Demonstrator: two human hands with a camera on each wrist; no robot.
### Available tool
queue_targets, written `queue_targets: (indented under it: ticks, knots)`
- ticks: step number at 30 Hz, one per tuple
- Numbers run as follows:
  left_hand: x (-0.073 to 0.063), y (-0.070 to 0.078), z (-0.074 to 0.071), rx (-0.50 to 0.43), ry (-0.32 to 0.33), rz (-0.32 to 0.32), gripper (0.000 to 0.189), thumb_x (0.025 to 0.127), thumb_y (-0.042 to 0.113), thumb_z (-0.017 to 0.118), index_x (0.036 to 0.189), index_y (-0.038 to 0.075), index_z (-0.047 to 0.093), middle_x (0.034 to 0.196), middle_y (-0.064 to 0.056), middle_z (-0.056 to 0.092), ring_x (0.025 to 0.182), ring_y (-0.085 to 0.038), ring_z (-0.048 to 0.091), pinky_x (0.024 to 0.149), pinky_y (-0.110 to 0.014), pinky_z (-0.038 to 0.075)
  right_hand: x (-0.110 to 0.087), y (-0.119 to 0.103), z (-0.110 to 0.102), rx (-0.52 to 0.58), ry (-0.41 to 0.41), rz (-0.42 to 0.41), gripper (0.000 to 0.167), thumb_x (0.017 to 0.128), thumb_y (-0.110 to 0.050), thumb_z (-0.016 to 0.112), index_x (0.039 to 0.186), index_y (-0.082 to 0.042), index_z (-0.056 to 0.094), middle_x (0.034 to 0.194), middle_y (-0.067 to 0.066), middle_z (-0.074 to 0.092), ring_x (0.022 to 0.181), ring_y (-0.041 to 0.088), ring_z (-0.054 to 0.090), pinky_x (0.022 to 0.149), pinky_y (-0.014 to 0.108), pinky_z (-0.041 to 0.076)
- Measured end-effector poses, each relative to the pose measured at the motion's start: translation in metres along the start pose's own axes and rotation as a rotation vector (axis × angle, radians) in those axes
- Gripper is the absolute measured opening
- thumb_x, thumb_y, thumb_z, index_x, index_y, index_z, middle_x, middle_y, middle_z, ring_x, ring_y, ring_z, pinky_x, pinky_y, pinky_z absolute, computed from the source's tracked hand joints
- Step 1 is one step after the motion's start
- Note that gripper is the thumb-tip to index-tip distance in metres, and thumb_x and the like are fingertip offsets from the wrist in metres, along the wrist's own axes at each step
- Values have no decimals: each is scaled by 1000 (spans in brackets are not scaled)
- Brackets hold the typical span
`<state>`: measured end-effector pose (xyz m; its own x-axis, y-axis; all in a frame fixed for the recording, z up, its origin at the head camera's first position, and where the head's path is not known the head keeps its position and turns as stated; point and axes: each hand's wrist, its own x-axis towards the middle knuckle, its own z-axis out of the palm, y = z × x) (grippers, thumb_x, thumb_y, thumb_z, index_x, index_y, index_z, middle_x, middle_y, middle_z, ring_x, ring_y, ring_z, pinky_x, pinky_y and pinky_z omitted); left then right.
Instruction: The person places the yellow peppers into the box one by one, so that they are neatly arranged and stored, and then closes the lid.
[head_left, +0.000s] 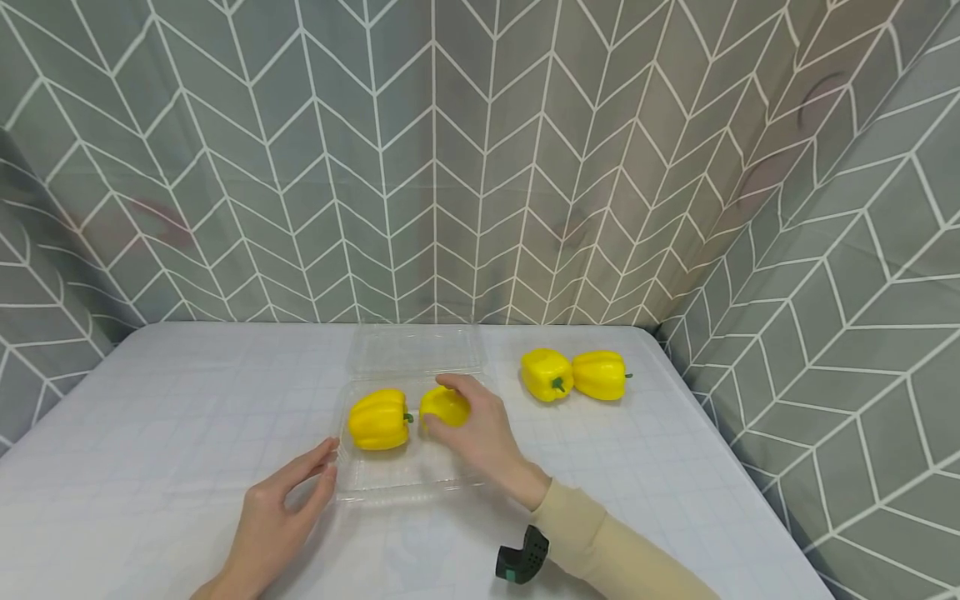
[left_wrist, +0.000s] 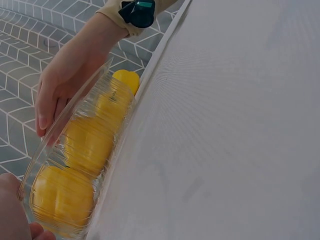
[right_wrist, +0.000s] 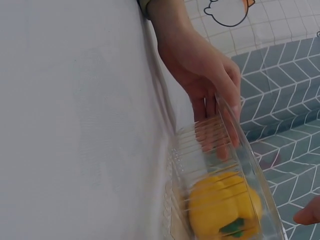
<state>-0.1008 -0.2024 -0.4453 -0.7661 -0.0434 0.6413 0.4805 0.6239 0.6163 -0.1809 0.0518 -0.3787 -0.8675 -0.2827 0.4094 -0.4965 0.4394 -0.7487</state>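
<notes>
A clear plastic clamshell container lies with its lid folded back. Inside it, at the left, sits a yellow bell pepper with its green stem facing right. Another yellow bell pepper sits beside it, partly covered by my right hand. That hand arches over this pepper, thumb and index finger spread; the left wrist view shows the fingers higher than the pepper. My left hand has its fingertips at the container's left wall, fingers extended, as the right wrist view also shows.
Two more yellow bell peppers, one with its stem facing forward and one with its stem to the right, lie side by side at the back right. A black wrist device is near the right sleeve. Patterned curtains border the white table.
</notes>
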Motion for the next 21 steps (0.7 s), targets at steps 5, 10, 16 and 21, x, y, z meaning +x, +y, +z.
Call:
queue_targets:
  ticks: [5, 10, 16, 21]
  knots:
    - [-1, 0, 0, -6, 2, -20, 39, 86, -3, 73, 124, 1, 69, 119, -7, 73, 95, 4, 68, 94, 0, 40, -1, 4, -5, 4, 14, -15, 48, 84, -13, 77, 129, -6, 63, 129, 8, 66, 119, 27, 61, 105, 43, 49]
    - [-1, 0, 0, -6, 2, -21, 39, 85, -3, 73, 124, 1, 68, 119, -7, 73, 95, 4, 68, 94, 0, 40, -2, 9, -11, 31, 25, 25, 48, 85, -15, 76, 131, -8, 62, 132, 7, 64, 120, 29, 59, 106, 49, 47]
    - [0, 1, 0, 3, 1, -10, 39, 85, -3, 73, 124, -1, 68, 119, -8, 73, 95, 2, 68, 94, 0, 40, -3, 15, -17, 56, 20, 75, 49, 87, -17, 74, 134, -10, 60, 136, 5, 62, 124, 30, 57, 108, 54, 44]
    - [0, 1, 0, 1, 2, -15, 40, 85, -3, 73, 124, 0, 68, 119, -7, 73, 95, 3, 68, 94, 0, 40, -4, 20, -22, 67, 27, 98, 50, 88, -15, 73, 136, -11, 59, 137, 3, 61, 128, 32, 54, 111, 53, 43]
